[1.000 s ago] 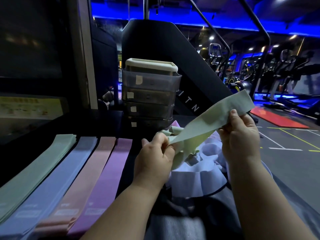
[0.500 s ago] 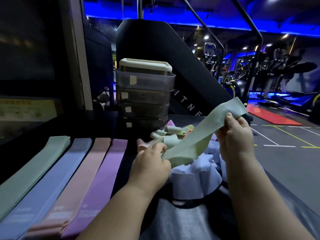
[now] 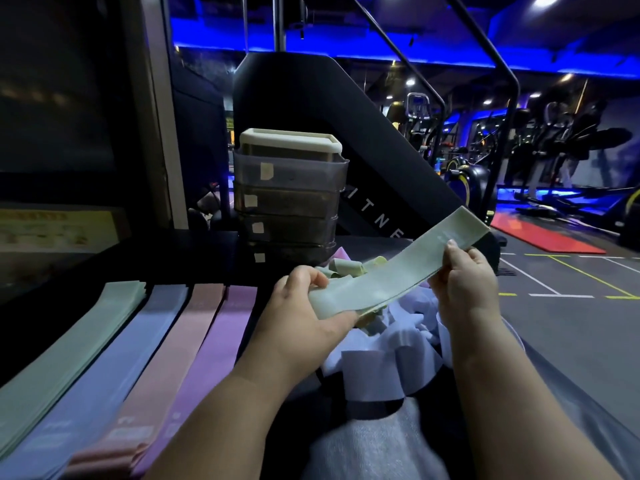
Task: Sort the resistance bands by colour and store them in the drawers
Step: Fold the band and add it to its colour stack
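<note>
A pale green resistance band [image 3: 398, 268] is stretched flat between both hands above the dark surface. My left hand [image 3: 301, 306] pinches its near end and my right hand [image 3: 460, 275] grips its far end. Under the band lies a loose heap of bands [image 3: 391, 344], mostly light blue, with green ones [image 3: 346, 268] curled at the back. On the left, four sorted stacks lie side by side: green [image 3: 79, 344], blue [image 3: 114, 368], pink [image 3: 166, 358] and purple [image 3: 214, 344]. A small stack of translucent drawers [image 3: 291, 199] stands behind, all of them shut.
A black gym machine [image 3: 311, 98] with railings rises behind the drawers. A dark panel and pillar [image 3: 152, 109] stand at left. Gym floor with painted lines [image 3: 554, 289], a red mat [image 3: 540, 237] and exercise machines fill the right side.
The green band was crumpled at its near end. Now both hands hold it flat and taut, and the left hand has shifted its grip to the band's end.
</note>
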Available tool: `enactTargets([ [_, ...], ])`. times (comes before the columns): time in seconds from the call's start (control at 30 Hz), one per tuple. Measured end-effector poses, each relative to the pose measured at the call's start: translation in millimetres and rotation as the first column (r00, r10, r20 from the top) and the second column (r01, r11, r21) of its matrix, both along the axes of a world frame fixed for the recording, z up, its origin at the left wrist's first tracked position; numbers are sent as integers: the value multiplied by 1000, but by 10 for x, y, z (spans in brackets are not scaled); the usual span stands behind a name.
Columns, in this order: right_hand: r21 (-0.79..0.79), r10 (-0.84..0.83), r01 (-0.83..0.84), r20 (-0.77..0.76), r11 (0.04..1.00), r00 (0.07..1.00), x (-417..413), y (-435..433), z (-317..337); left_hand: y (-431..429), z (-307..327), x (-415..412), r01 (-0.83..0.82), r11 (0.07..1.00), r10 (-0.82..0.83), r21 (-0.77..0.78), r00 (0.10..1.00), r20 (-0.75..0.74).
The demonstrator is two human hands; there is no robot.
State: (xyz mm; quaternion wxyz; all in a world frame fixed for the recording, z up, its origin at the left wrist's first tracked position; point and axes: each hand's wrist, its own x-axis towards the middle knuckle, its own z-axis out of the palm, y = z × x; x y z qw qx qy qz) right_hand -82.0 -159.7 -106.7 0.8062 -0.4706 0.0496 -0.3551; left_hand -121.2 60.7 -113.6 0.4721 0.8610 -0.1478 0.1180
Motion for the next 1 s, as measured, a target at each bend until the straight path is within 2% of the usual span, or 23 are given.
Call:
enactTargets([
  [0.17,-94,38,-45,-74,995,997,-2,61,-36,237,19,-152,62,997,-65,-39,994,-83],
  [0.3,-262,1,-41,-150,964,989,-19,240,-60,514,-32,-322,35,998,-31,49,996,-78],
  [0.4,-335,32,-80,-145,939,989,-28,391,-80,738,-56,-422,12,997,-5,76,996,-89],
  [0.53,-402,59,-108,-133,909,989,-39,595,-88,1037,-81,-499,12,997,4,82,981,-194],
  [0.67,-435,89,-141,-138,889,986,-10,826,-36,1286,-139,-535,-29,992,53,120,978,-201],
  [0.87,-401,193,-277,-236,873,952,92,1243,39,1652,-194,-611,-85,995,96,59,973,-208],
  [1.0,-330,312,-415,-322,847,894,257,1597,85,1895,-188,-665,-168,975,186,149,975,-119],
])
